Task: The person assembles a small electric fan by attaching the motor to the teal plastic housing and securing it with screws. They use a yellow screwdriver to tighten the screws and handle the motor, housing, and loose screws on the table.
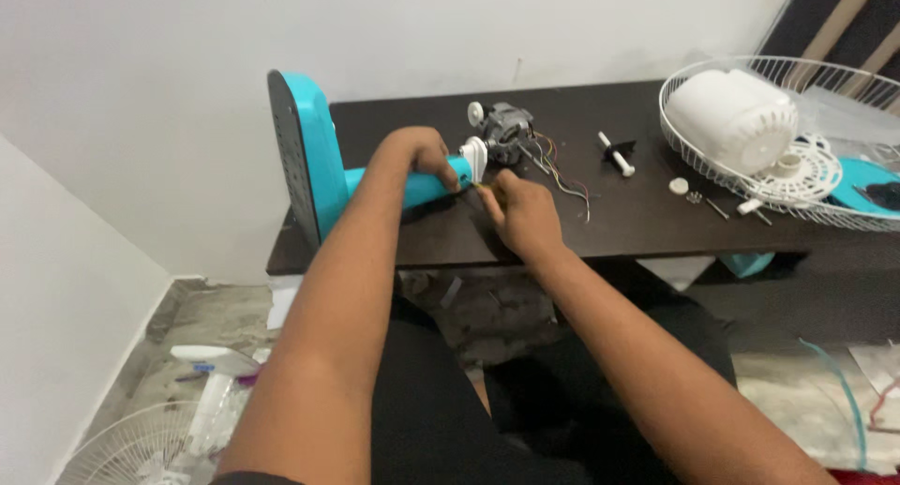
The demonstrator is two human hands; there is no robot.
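— Two hands at work: the left hand (419,157) is wrapped around the turquoise fan stand neck (412,187), which lies sideways on the dark bench (619,213) with its base (305,157) standing on edge at the upper left of the frame.

— And the right hand?

— The right hand (525,213) has its fingers pressed together just beside the white bracket (475,157) at the end of the neck. Its grip seems to pinch something thin, possibly a screwdriver or a screw, but the view is too small to tell.

— How far apart is the fan?

— Judging by the layout, well apart. The bare motor (506,129) sits free on the bench just behind the bracket, its coloured wires (562,180) trailing loose. The white motor cover (731,115) rests in the wire grille (797,194) at the upper right.

— Small parts?

— A white pin (617,154), a round white cap (679,186) and some screws (705,201) lie scattered in the middle of the bench. So motor, cover, grille and fasteners all remain separate from the stand; only the bracket joint is under the hands.
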